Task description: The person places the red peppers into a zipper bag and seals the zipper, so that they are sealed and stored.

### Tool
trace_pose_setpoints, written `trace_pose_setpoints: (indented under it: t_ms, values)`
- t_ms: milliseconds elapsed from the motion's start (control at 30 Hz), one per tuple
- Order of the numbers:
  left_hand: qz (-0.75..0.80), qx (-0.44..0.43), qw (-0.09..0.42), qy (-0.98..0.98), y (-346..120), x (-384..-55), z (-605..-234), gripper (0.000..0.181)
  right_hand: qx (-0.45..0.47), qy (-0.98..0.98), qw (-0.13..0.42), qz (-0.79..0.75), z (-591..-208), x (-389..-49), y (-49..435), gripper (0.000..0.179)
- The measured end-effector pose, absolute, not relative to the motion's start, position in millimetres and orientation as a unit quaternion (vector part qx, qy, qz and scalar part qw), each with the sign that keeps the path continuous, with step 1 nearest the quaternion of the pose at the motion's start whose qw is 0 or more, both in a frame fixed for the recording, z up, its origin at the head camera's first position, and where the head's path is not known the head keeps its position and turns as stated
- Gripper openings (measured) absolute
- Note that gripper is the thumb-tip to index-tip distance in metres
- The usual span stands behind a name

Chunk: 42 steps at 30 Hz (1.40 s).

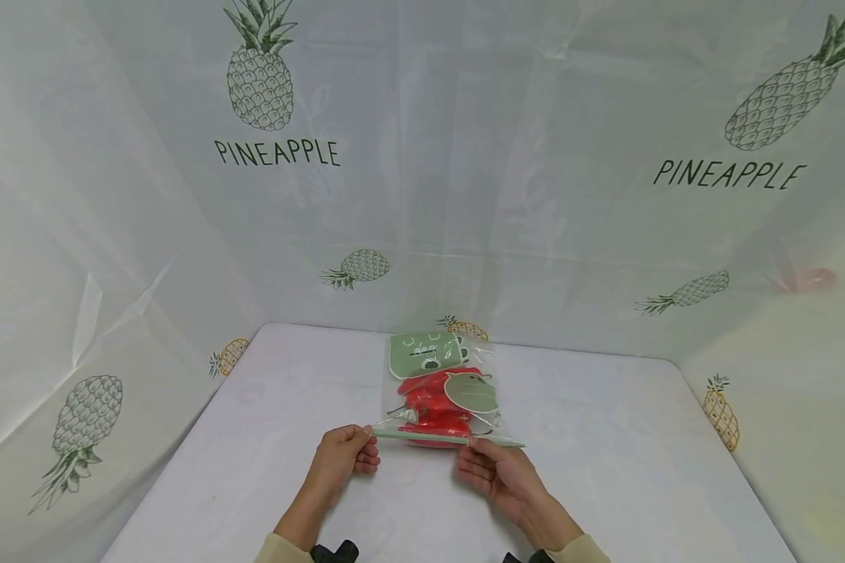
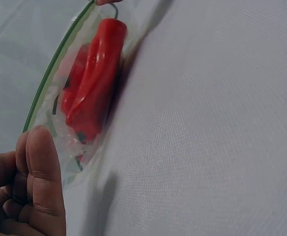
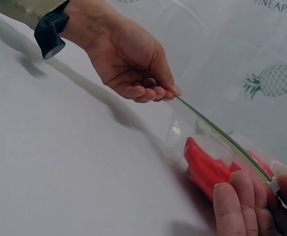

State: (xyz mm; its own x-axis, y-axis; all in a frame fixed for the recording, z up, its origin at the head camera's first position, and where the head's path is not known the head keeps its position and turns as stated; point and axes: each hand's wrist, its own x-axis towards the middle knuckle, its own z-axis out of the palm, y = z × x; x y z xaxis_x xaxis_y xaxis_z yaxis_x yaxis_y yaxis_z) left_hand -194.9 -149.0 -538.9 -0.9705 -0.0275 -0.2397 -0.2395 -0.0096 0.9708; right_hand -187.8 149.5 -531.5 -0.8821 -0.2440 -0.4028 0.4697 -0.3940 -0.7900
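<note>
A clear zip bag point(image 1: 433, 356) with green printed patches lies in front of me in the head view. Inside it are shiny red peppers point(image 2: 97, 78), one with a green stem. A green zip strip point(image 1: 422, 436) runs along the bag's near edge, lifted toward me. My left hand point(image 1: 341, 457) pinches the left end of this strip between thumb and index finger. Further right, my right hand point(image 1: 503, 473) pinches the strip at a small white slider point(image 3: 273, 186), seen in the right wrist view. The strip stretches between both hands.
The bag rests on a white-covered table point(image 1: 253, 469), toward its far edge. A pale curtain point(image 1: 465, 195) with pineapple prints hangs behind the table and along both sides. A black device point(image 1: 334, 551) sits at my left wrist.
</note>
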Motion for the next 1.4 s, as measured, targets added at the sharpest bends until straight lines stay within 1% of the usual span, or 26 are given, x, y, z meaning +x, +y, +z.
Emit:
trace_pose_setpoints:
  t_ms: [400,1000,1400]
  values:
    - [0.699,-0.101,0.068,0.705,-149,-196,-539,0.034,0.126,0.504,0.213,-0.827,-532,-188,155,0.018]
    - [0.694,-0.100,0.070,0.709,-154,-199,-539,0.035,0.132,0.508,0.207,-0.825,-529,-187,167,0.017]
    - [0.696,-0.111,0.069,0.706,-157,-199,-539,0.035,0.138,0.520,0.190,-0.821,-531,-187,183,0.014]
